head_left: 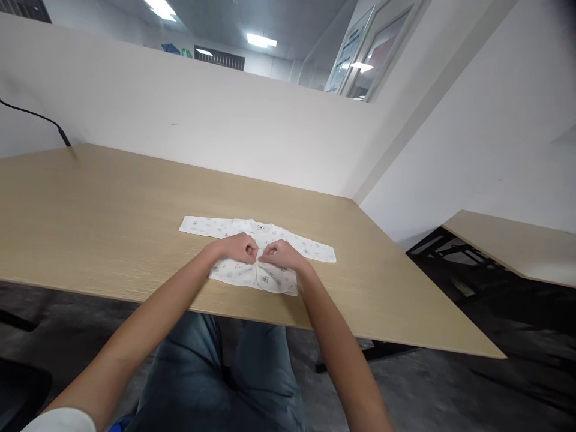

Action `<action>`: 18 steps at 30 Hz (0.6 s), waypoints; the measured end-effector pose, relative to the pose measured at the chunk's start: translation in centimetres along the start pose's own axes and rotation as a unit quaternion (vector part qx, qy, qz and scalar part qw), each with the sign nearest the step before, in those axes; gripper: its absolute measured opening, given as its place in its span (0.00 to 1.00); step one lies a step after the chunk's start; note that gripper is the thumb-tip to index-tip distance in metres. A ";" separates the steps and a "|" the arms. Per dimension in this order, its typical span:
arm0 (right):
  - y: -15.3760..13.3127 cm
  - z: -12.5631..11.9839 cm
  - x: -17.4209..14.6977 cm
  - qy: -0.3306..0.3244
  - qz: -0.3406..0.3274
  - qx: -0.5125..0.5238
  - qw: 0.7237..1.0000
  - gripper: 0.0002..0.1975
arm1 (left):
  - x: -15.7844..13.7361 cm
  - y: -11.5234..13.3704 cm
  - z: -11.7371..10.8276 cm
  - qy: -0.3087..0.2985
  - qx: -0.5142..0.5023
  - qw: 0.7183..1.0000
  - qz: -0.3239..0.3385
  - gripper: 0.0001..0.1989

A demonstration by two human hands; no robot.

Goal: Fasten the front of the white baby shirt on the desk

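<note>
A small white long-sleeved baby shirt (274,283) with little printed figures lies spread on the table, its sleeves stretched out to both sides and its neckline away from me. My left hand (240,247) is closed in a pinch on the cloth at the middle of the front. Close beside it, my right hand (281,254) pinches the other side of the same front opening. The fingertips nearly meet, and the cloth puckers below them. Whatever small fastening may be between the fingers is hidden.
The wooden table (135,198) runs back to a white partition (216,126) with a window above. A black cable (45,120) hangs at the far left. Another table (517,246) stands to the right. My legs are under the near table edge.
</note>
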State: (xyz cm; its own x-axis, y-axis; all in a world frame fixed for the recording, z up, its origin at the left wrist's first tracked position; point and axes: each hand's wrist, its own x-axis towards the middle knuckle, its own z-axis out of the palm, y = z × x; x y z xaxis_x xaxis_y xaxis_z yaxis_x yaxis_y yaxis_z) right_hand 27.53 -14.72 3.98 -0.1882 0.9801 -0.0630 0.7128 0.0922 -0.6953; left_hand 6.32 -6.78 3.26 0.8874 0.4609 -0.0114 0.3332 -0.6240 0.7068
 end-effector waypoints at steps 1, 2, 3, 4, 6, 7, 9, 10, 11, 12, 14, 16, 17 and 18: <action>0.1 0.0 0.0 0.009 0.001 0.003 1.000 0.11 | -0.1 0.0 -0.1 0.006 0.004 1.000 -0.001 0.05; 0.3 -0.1 0.0 0.022 -0.003 0.007 1.000 0.11 | -0.1 -0.1 -0.2 0.012 0.010 1.000 -0.002 0.05; 0.5 -0.2 0.1 0.039 -0.009 0.011 0.999 0.12 | -0.2 -0.1 -0.2 0.019 0.016 1.000 -0.003 0.05; 0.6 -0.3 0.1 0.060 -0.012 0.015 0.998 0.13 | -0.2 -0.1 -0.3 0.027 0.023 0.999 -0.005 0.05; 1.0 -0.4 0.3 0.108 -0.011 0.022 0.994 0.15 | -0.3 -0.1 -0.2 0.048 0.035 0.998 -0.014 0.05; 1.1 -0.4 0.5 0.131 -0.009 0.022 0.991 0.15 | -0.3 0.0 -0.2 0.062 0.040 0.997 -0.019 0.05; 1.5 -0.4 0.7 0.170 -0.009 0.013 0.985 0.15 | -0.2 0.0 0.0 0.090 0.052 0.994 -0.030 0.06; 1.6 -0.3 0.9 0.187 -0.013 0.007 0.982 0.15 | -0.2 0.0 0.0 0.103 0.059 0.992 -0.033 0.07; 1.7 -0.3 1.0 0.201 -0.018 0.001 0.979 0.14 | -0.1 0.0 0.1 0.116 0.065 0.990 -0.036 0.08; 1.8 -0.2 1.1 0.212 -0.023 0.000 0.977 0.13 | -0.1 0.0 0.1 0.128 0.072 0.988 -0.038 0.09; 1.9 0.0 1.3 0.228 -0.030 0.008 0.973 0.12 | 0.0 0.0 0.2 0.153 0.081 0.984 -0.042 0.12; 2.0 0.1 1.4 0.241 -0.037 0.021 0.969 0.11 | 0.0 0.1 0.2 0.176 0.087 0.979 -0.045 0.15; 2.0 0.1 1.4 0.247 -0.039 0.026 0.968 0.11 | 0.1 0.2 0.3 0.186 0.089 0.977 -0.047 0.16; 2.1 0.2 1.5 0.253 -0.040 0.031 0.966 0.11 | 0.1 0.2 0.3 0.193 0.090 0.976 -0.048 0.18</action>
State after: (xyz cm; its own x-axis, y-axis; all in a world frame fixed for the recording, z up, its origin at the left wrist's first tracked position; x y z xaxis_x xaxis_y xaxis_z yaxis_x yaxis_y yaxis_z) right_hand 28.62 -13.09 2.33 0.1239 0.9322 0.3400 0.6644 0.1766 -0.7262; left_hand 6.57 -7.08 3.22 0.6746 0.7044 0.2205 0.4906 -0.6512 0.5790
